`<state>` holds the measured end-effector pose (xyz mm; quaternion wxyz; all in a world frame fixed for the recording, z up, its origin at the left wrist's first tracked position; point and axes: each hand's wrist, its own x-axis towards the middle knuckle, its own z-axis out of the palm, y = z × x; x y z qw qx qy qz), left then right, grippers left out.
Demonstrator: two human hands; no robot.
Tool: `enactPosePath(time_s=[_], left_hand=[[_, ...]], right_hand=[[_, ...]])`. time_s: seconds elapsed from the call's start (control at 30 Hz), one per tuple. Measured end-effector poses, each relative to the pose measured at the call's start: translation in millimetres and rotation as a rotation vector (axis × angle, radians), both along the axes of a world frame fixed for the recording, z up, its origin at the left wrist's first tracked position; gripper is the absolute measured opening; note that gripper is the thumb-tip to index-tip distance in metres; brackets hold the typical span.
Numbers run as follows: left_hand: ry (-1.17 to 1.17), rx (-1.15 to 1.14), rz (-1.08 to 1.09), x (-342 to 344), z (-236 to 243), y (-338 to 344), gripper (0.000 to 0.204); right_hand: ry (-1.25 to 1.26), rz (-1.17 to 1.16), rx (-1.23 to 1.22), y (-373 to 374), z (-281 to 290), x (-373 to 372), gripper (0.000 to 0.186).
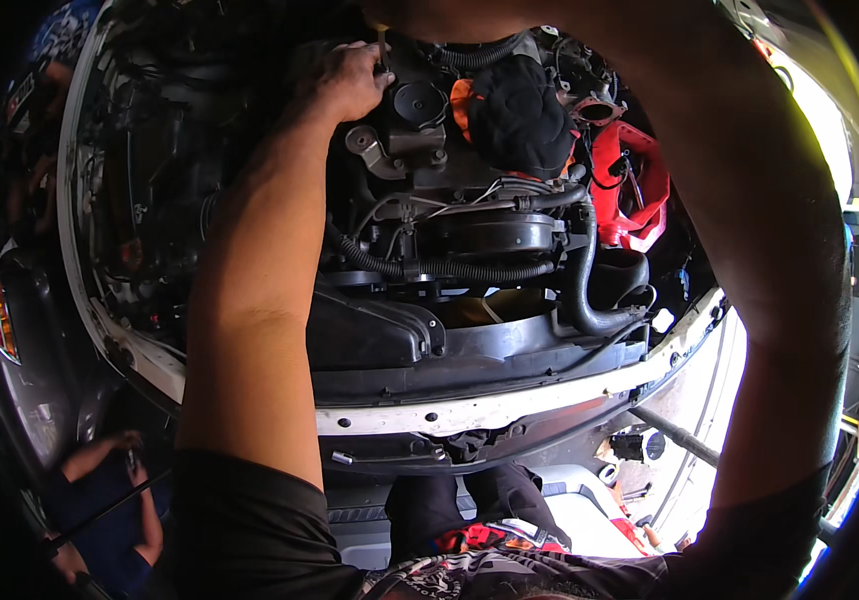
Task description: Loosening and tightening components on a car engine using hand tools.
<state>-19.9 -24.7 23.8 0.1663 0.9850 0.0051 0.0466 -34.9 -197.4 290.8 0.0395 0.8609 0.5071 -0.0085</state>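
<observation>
My left hand (352, 80) reaches far into the engine bay, just left of the round black oil filler cap (419, 104). Its fingers are bent together near a thin upright piece (382, 45) with a yellowish top. What they grip is mostly hidden. From the right, my other arm arches over the engine, and my right hand (449, 14) is at the upper edge, in deep shadow and partly cut off. Its fingers cannot be made out. Below the cap lies the engine (429, 150) with its metal bracket (373, 150).
A black cloth cap (521, 118) with orange lies on the engine. Beside it is a red plastic part (639, 215). Black hoses (581, 270) and the fan shroud (509, 340) lie nearer, behind the white front crossmember (489, 405). At lower left, another person (104, 510) is beside a dark car (24, 380).
</observation>
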Motion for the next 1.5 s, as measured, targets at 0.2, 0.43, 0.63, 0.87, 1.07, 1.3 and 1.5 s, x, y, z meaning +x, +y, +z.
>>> enactPosePath(time_s=[0.2,0.43,0.63,0.87,1.07,1.3,1.5], left_hand=[[0.012,-0.036,0.000,4.6,-4.5,-0.2,0.043],[0.024,-0.045,0.028,-1.4,4.6,-4.2,0.043],[-0.036,-0.060,0.026,-2.8,6.8,-11.9,0.041],[-0.017,-0.031,-0.003,-6.5,8.2,0.8,0.042],[0.056,0.031,0.050,-8.6,13.0,-6.6,0.044],[0.006,-0.024,-0.022,-2.3,6.9,-4.1,0.043],[0.027,0.042,0.009,-9.4,16.7,-2.7,0.042]], right_hand=[[-0.113,0.025,0.135,7.1,-11.6,4.7,0.045],[-0.209,0.291,0.262,-8.1,-22.6,1.9,0.044],[-0.373,0.368,-0.054,-0.2,-30.2,24.9,0.046],[-0.305,-0.058,0.104,10.5,-4.1,-30.6,0.050],[-0.274,0.181,0.101,1.1,-25.2,2.4,0.044],[-0.109,-0.104,-0.009,5.9,-1.7,-0.2,0.048],[-0.220,0.145,0.026,2.9,-8.6,1.9,0.046]])
